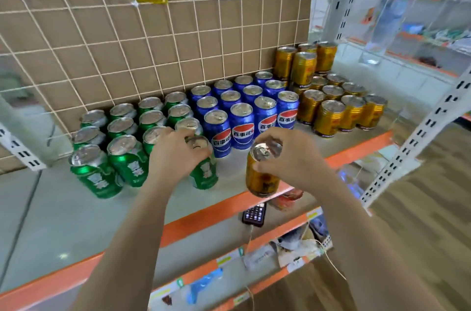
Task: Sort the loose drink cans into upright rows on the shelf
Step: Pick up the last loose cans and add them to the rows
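- Left hand (175,155): grip closed round green can (204,173), seating it upright, near end of green rows.
- Right hand (288,157): grip holding gold can (261,178) above shelf (63,221), likely bound for gold rows, far right.

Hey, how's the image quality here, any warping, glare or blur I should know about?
Head view: wide-angle warping bends the shelf edge and uprights; bright glare on the can tops; far right background soft and washed out; left hand and right hand with the gold can fairly sharp.
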Available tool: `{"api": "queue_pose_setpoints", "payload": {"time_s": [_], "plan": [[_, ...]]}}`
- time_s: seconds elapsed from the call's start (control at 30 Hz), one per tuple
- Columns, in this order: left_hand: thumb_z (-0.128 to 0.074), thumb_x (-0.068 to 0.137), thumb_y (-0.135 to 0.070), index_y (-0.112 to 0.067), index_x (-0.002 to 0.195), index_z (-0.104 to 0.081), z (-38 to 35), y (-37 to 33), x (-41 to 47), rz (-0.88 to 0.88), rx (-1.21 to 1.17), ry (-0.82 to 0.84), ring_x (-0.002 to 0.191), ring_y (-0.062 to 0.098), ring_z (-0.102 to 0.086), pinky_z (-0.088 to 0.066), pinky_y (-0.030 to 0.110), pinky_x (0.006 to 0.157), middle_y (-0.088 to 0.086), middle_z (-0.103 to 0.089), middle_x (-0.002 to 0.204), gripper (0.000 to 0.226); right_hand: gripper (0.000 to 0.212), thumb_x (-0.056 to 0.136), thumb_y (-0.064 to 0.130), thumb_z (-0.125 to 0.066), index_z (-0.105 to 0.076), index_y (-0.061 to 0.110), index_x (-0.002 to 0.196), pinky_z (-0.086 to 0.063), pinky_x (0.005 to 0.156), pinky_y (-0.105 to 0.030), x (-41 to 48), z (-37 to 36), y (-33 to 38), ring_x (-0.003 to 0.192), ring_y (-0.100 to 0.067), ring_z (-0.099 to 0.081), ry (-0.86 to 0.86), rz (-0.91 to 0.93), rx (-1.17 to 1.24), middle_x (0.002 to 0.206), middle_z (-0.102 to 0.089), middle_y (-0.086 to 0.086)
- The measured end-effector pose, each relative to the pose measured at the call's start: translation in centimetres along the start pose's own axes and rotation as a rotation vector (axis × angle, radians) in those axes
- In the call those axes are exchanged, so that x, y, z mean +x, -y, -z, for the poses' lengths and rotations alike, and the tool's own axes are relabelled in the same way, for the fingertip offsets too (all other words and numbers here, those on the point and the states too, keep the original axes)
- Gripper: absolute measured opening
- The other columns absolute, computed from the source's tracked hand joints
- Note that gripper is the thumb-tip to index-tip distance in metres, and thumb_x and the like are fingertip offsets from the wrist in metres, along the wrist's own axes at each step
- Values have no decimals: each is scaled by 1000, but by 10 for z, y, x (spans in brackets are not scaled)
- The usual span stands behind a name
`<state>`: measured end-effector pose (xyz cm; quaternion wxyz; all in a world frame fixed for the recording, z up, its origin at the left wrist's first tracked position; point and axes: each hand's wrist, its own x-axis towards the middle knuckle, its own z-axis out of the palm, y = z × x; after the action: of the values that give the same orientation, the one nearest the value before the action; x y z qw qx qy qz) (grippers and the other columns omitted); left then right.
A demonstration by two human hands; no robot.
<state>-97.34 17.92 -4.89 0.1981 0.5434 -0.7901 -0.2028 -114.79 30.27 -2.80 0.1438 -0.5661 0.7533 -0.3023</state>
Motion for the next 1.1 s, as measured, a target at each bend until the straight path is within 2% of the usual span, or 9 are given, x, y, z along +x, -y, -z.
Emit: {"api": "queue_pose_setpoints", "payload": {"time_s": [0.1,0.27,0.4,0.5,0.6,0.67,0.8,0.97,1.1], "plan": [[-72,75,-37,-9,94,-64,1,-4,5,-7,4,35,91,30,-51,-35,30,67,9,-54,73,35,37,66,26,-78,-61,30,99,-43,68,-16,16,0,-8,91,-8,-54,26,24,47,90,-59,16],[-69,78,-44,-12,115,-60,4,-13,10,5,116,80,103,28,-49,-39,32,77,13,-59,95,49,40,66,26,-79,-63,28,103,-40,63,-6,46,6,-15,82,-1,-56,49,88,55,91,-62,15],[-68,76,-48,-19,127,-50,5,-12,13,54,175,146,105,24,-49,-37,28,77,5,-46,105,61,45,67,26,-79,-62,27,109,-40,69,-6,71,13,-17,89,-3,-54,41,153,29,97,-60,14],[-69,70,-57,-29,133,-42,13,-14,21,91,345,204,115,28,-47,-44,36,87,4,-43,123,74,44,68,27,-79,-60,30,107,-45,78,-17,85,16,-21,95,-5,-54,46,174,53,97,-59,15],[-64,71,-63,-31,132,-43,18,-34,32,81,390,137,121,26,-44,-42,37,88,3,-43,131,72,44,66,30,-78,-60,32,107,-51,85,-31,99,21,-27,99,-11,-55,68,172,65,100,-61,14],[-57,78,-63,-30,134,-42,13,-54,41,48,366,70,124,28,-42,-41,38,91,5,-41,135,67,44,67,31,-79,-60,32,107,-52,83,-26,108,30,-34,96,-8,-55,70,188,70,99,-60,16],[-50,85,-59,-28,139,-37,-14,-96,60,-24,287,-15,131,30,-34,-36,41,100,6,-36,142,64,44,71,27,-78,-61,30,112,-41,63,-2,122,58,-51,83,7,-52,97,235,104,97,-54,22],[-51,88,-51,-25,139,-37,-52,-150,87,-108,219,-108,128,29,-37,-38,40,97,7,-41,138,60,34,71,25,-78,-64,30,101,-42,66,0,144,99,-83,89,6,-56,112,303,134,97,-62,20],[-51,89,-49,-25,140,-37,-78,-189,108,-115,195,-105,127,30,-37,-39,39,96,6,-42,138,58,34,69,26,-79,-63,34,98,-38,64,3,165,134,-115,88,17,-51,103,287,128,91,-58,28]]}}
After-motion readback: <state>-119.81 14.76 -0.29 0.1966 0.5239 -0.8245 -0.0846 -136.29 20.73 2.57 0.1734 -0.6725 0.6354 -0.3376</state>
